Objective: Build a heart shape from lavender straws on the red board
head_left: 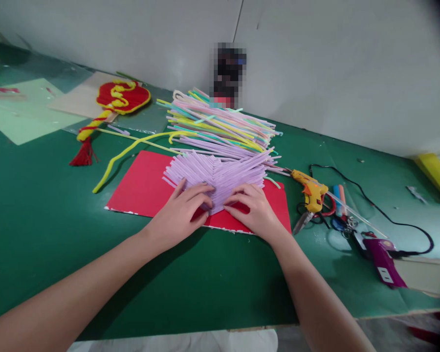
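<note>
A lilac piece of pipe cleaners [220, 178], laid side by side in slanting rows that meet along a middle line, lies on a red board [139, 183]. My left hand [185, 203] rests on its lower left side, fingers bent and apart from the thumb. On the lower right side, the fingertips of my right hand [253, 205] touch its edge, with red board showing between thumb and fingers. Both hands are open, pressing on the piece near its lower point. Just behind lies a heap of loose pipe cleaners [220, 124] in several pastel colours.
To the right are a yellow glue gun [313, 190], scissors [303, 222], a black cable [377, 217] and a purple-cased item [383, 261]. A red and yellow fan-shaped piece [122, 97] with a tassel lies back left, near green paper [29, 110]. A wall [315, 63] borders the green table [190, 288].
</note>
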Motion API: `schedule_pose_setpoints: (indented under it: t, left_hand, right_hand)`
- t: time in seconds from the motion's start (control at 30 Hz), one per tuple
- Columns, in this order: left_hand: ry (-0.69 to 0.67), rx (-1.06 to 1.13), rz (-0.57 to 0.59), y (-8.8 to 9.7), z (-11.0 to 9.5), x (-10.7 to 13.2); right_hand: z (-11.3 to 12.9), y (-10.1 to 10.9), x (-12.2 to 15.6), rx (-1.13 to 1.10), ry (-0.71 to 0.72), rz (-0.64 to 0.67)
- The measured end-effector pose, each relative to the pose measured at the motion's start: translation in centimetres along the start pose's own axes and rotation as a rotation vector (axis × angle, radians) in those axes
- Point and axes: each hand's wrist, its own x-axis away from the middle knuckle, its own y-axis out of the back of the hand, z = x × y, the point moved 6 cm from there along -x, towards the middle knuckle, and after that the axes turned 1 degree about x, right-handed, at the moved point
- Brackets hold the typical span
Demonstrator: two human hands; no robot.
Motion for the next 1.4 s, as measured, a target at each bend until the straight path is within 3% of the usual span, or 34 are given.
schedule_pose_setpoints:
  t: [0.47, 1.4]
  left_hand:
    - [0.005, -0.012, 0.002, -0.1, 0.1, -0.1]
    - [0.000, -0.001, -0.003, -0.2, 0.1, -0.1]
  right_hand:
    - [-0.4, -0.3, -0.1, -0.018, 0.031, 0.019]
    - [-1.0, -0.3, -0.2, -0.082, -0.045, 0.068]
